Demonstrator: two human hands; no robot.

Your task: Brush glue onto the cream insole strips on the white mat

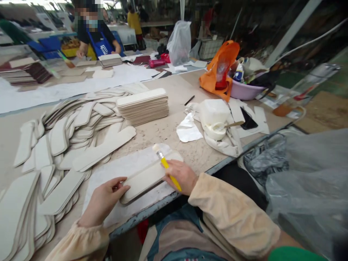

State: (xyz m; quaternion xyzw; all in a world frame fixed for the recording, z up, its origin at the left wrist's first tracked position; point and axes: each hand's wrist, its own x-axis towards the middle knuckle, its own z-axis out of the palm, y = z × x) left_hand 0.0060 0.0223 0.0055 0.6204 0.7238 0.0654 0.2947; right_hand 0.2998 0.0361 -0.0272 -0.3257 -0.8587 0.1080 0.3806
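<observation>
At a workshop bench (174,139), the right hand (181,175) grips a brush (170,166), the left (104,199) pinches a panel (145,179); a loose pinch could skew it.

Glossy yellow brush handle (174,179), matt off-white panel (144,181).

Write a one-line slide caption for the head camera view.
Left hand steadies a pale panel on white paper while the right hand holds a yellow brush.

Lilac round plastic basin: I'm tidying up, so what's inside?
A blue-and-white bottle and dark material show above the basin rim; its wall hides whatever lies lower down.
</observation>
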